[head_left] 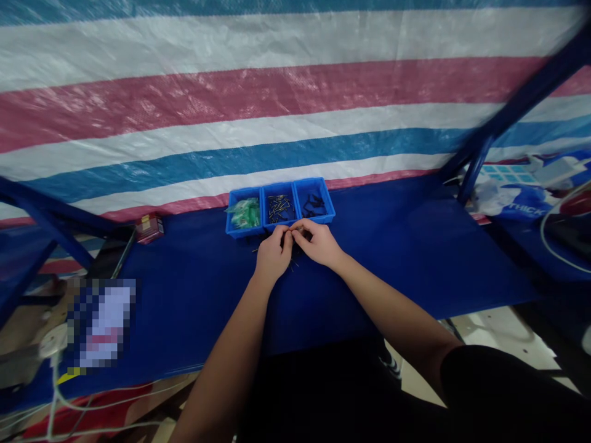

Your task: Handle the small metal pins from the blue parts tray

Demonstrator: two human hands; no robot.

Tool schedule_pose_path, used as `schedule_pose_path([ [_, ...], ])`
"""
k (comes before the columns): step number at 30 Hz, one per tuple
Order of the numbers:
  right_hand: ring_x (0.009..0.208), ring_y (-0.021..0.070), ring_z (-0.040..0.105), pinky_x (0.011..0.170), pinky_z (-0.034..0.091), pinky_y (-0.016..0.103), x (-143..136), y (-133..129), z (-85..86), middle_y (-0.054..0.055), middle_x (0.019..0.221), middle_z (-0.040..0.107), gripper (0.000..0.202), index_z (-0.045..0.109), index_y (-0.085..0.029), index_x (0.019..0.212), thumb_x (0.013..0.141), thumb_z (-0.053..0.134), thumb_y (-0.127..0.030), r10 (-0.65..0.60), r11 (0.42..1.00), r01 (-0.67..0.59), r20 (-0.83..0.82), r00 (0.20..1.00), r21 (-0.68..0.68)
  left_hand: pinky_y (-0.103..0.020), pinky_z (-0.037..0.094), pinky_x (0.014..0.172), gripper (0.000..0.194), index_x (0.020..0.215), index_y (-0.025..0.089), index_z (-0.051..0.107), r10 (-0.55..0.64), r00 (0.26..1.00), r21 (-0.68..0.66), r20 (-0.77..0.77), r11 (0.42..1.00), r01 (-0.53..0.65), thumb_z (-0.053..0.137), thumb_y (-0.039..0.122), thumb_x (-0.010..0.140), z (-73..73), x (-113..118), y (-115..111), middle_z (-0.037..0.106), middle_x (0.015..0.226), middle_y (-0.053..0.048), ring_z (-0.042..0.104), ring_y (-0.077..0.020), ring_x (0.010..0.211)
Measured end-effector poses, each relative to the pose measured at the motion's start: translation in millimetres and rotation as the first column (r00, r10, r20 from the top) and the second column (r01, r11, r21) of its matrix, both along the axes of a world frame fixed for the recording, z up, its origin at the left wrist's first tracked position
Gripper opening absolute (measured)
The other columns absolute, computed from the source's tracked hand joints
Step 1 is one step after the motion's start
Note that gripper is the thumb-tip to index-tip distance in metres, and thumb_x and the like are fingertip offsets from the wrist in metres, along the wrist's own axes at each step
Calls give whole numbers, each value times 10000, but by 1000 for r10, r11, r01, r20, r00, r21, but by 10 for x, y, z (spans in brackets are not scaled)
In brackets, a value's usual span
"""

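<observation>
My left hand [274, 251] and my right hand [318, 242] meet fingertip to fingertip just in front of three joined blue bins. Both are closed in a pinch; whatever lies between the fingers is too small and covered to name. The left bin [233, 231] holds green and clear plastic pieces. Brass-coloured, screw-like pins [279, 207] fill part of the middle bin. Small black parts [314, 202] lie in the right bin. Several thin pins [294, 264] are scattered on the blue table under and beside my hands.
A dark red box [150, 228] stands at the back left of the blue table [397, 246]. Blue metal posts [475, 166] rise at both sides. White cables [58, 394] hang at the lower left. Plastic bags [521, 200] lie on the right. A striped sheet [277, 92] hangs behind.
</observation>
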State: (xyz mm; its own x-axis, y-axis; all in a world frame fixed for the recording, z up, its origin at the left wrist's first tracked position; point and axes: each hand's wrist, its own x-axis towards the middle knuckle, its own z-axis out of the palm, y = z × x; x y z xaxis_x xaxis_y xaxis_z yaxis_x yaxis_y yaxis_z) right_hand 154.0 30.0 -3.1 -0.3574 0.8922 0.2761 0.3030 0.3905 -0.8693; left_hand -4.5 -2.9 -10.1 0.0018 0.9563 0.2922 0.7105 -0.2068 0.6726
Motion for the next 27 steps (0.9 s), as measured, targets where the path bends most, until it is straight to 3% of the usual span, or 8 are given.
schedule_pose_path([
  [27, 628, 108, 586, 626, 436, 253, 30, -1, 32, -5, 762, 670, 168, 659, -195, 1009, 921, 525, -247, 34, 999, -37, 101, 994, 24, -272, 421, 665, 292, 1063, 222, 609, -27, 999, -112, -44, 993, 22, 380, 391, 999, 44, 3, -4, 707, 846, -34, 656, -175, 740],
])
